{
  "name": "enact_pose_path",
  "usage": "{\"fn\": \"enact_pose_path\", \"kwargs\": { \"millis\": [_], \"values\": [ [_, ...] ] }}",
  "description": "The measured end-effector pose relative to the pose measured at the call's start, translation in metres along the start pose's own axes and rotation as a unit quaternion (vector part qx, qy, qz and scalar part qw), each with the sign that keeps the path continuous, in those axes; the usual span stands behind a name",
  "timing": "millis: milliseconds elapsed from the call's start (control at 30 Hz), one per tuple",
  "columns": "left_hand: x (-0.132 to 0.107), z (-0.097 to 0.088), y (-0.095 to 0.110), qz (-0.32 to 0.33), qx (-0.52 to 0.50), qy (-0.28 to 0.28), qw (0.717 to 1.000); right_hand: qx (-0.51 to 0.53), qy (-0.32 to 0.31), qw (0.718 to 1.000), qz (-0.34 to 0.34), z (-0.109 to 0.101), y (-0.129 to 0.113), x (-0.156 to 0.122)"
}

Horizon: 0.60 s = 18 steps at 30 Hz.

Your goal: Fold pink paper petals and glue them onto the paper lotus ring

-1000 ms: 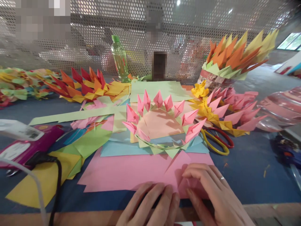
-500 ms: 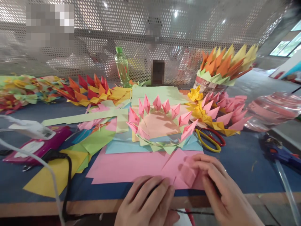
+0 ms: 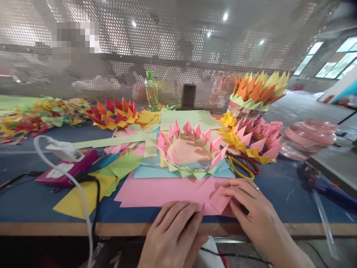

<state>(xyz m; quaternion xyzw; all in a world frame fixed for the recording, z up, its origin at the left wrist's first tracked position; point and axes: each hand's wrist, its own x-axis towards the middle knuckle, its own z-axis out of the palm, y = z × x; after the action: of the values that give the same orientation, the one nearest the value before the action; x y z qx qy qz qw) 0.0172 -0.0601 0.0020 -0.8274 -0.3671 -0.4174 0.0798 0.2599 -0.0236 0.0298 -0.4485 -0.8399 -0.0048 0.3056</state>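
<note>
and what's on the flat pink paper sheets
Light blue paper overlaps the pink sheets, and a folded pink paper piece lies at the right hand. The left hand, over the near edge, and blue paper hide anything beneath.

The pink sheets (image 3: 156, 191) look matt and papery — the bottle (image 3: 151, 93), glossy plastic.

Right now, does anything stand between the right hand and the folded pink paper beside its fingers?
Nothing visible does: the right hand is right at the folded pink paper, and the pink-and-green ring lies farther back.
</note>
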Motion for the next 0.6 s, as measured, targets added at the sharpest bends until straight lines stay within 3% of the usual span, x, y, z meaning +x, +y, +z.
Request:
{"fn": "enact_pose_path", "kwargs": {
  "millis": [167, 333, 600],
  "values": [
    [-0.002, 0.0, 0.012, -0.028, 0.022, 0.037, 0.999, -0.052, 0.072, 0.994, -0.056, 0.005, -0.019, -0.011],
    [-0.006, 0.007, 0.017, -0.001, 0.03, 0.036, 0.999, -0.061, 0.101, 0.991, -0.07, 0.009, -0.036, -0.011],
    [-0.007, 0.003, 0.007, -0.02, 0.008, 0.047, 0.999, 0.002, 0.078, 0.994, -0.081, 0.015, -0.039, -0.014]
  ]
}}
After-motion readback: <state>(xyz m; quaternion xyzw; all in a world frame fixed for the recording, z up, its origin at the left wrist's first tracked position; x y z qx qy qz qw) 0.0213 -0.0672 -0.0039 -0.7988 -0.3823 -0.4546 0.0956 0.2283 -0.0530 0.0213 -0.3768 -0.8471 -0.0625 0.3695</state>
